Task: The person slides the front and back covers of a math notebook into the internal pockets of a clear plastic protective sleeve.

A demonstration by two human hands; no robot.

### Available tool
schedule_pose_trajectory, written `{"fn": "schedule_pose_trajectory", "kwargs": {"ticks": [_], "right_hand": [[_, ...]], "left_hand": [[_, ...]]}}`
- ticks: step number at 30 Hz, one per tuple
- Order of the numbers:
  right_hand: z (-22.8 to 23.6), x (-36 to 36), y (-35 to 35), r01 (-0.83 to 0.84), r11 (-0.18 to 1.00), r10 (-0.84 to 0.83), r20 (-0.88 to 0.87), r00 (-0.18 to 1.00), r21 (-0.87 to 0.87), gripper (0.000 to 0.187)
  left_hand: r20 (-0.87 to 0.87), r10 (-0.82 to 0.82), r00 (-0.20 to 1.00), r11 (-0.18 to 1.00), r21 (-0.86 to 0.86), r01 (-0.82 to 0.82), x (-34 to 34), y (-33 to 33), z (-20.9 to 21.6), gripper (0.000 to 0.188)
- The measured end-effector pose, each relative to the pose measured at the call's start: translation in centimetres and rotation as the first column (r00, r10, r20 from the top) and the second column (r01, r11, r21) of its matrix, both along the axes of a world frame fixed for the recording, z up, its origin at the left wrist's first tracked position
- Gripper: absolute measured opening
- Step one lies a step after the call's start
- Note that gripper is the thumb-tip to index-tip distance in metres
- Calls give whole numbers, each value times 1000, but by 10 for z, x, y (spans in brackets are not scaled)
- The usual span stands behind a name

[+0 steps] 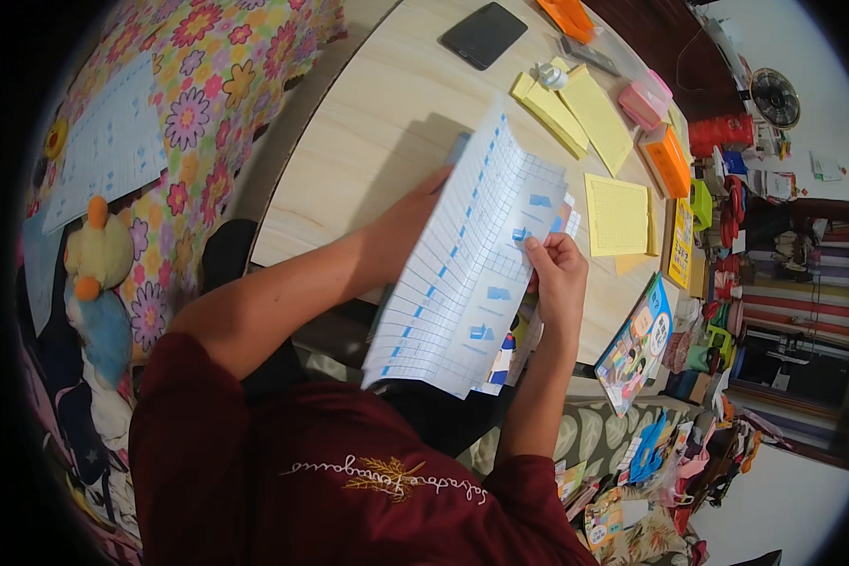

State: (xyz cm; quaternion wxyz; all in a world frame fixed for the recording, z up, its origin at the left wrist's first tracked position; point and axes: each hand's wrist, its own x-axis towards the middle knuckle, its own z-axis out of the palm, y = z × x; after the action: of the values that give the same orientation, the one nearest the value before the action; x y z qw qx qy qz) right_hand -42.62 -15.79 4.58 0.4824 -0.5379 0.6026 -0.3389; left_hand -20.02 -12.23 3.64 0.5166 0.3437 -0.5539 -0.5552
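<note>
A large white sheet (pixel 453 255) printed with a blue grid and small blue pictures is held up, folded along its length, above the table's near edge. It looks like the backing of book-cover film. My right hand (pixel 558 274) pinches the sheet's right edge between thumb and fingers. My left hand (pixel 424 203) reaches behind the sheet's left side, its fingers hidden. Under the sheet, part of a colourful printed cover (pixel 505 363) shows; I cannot tell what it belongs to.
On the table (pixel 349 151) lie a black phone (pixel 484 36), yellow paper pieces (pixel 621 215), an orange box (pixel 665 162) and a pink container (pixel 644 100). A colourful book (pixel 635 344) overhangs the right edge. At left, more gridded sheets (pixel 113 141) and a plush toy (pixel 99 250) rest on flowered cloth.
</note>
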Motion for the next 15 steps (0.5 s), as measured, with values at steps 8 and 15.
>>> {"fn": "schedule_pose_trajectory", "kwargs": {"ticks": [8, 15], "right_hand": [[-2, -19, -2, 27, 1000, -27, 0, 1000, 9, 15], [-12, -32, -3, 70, 997, -66, 110, 992, -34, 11]], "left_hand": [[819, 330, 469, 857, -469, 215, -7, -11, -24, 60], [877, 392, 277, 861, -456, 225, -12, -5, -23, 74]]}}
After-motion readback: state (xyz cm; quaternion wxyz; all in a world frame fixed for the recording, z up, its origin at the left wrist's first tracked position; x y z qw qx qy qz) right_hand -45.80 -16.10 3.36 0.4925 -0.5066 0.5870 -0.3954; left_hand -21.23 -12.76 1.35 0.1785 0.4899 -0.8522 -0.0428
